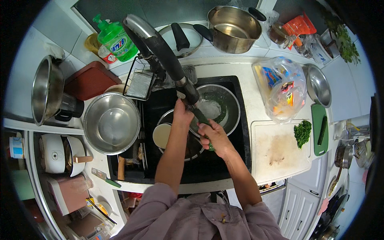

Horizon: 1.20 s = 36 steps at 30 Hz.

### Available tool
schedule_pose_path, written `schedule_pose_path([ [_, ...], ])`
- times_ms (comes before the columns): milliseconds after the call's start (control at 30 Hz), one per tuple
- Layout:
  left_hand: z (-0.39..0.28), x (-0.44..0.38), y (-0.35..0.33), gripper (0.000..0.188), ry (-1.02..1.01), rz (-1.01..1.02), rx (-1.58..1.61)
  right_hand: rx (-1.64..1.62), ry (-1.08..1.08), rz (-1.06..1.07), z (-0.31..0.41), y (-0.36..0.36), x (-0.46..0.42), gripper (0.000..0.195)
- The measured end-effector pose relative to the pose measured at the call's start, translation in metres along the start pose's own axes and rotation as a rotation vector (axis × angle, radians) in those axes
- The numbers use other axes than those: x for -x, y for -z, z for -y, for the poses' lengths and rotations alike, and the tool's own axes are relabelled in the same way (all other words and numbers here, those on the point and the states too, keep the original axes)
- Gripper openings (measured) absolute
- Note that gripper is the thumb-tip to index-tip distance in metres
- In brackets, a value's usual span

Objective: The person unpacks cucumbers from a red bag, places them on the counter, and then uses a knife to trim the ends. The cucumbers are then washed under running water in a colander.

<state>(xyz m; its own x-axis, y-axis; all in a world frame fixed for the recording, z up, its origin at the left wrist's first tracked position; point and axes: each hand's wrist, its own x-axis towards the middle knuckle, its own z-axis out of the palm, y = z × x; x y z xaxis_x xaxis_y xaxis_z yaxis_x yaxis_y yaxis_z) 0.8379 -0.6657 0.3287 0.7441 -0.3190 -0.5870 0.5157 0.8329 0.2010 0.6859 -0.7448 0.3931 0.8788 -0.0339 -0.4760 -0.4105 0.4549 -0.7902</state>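
My right hand [216, 136] grips a long green cucumber [201, 116] near its lower end, tilted over the sink. Its far end reaches up under the faucet spout [189, 91]. My left hand [183, 113] is at that far end, its fingers partly hidden by the spout. A small pale piece shows above those fingers; I cannot tell what it is. Below the cucumber a steel bowl [231, 90] in the black sink [220, 172] has green bits in it. A second metal vessel [196, 154] sits under my forearms, with a round cream-coloured thing [161, 135] by it.
Left of the sink stands a steel basin [112, 124]; a green-handled knife [105, 177] lies near the front edge. To the right are a white cutting board [273, 150] with chopped greens [303, 134], a green board [318, 147] bearing another cucumber [323, 130], and a plastic bag [285, 93].
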Motion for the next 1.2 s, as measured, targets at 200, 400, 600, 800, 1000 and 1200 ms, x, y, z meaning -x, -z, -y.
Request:
schedule_pose_path([
  [200,0.041,0.025,0.028,0.011,0.002,-0.031,-0.743,0.962,0.454,-0.31,-0.048,0.025,-0.033,0.02],
  [400,0.02,-0.013,0.04,0.02,-0.265,0.088,-1.029,1.255,0.607,-0.353,-0.051,0.0,-0.01,0.019],
  [600,-0.012,-0.021,0.033,0.025,0.14,0.264,-0.619,0.213,0.086,-0.04,-0.027,-0.003,0.013,0.013],
  [800,-0.014,0.014,0.056,0.038,-0.141,0.076,-1.122,0.762,0.258,-0.166,-0.002,0.044,-0.024,0.019],
  [1000,-0.052,0.043,0.034,0.043,-0.574,0.51,-1.918,0.851,0.405,0.044,0.007,0.07,-0.062,0.037],
  [1200,-0.062,0.068,-0.01,0.053,-0.481,0.807,-2.293,1.3,0.567,0.193,0.071,0.044,-0.057,0.037],
])
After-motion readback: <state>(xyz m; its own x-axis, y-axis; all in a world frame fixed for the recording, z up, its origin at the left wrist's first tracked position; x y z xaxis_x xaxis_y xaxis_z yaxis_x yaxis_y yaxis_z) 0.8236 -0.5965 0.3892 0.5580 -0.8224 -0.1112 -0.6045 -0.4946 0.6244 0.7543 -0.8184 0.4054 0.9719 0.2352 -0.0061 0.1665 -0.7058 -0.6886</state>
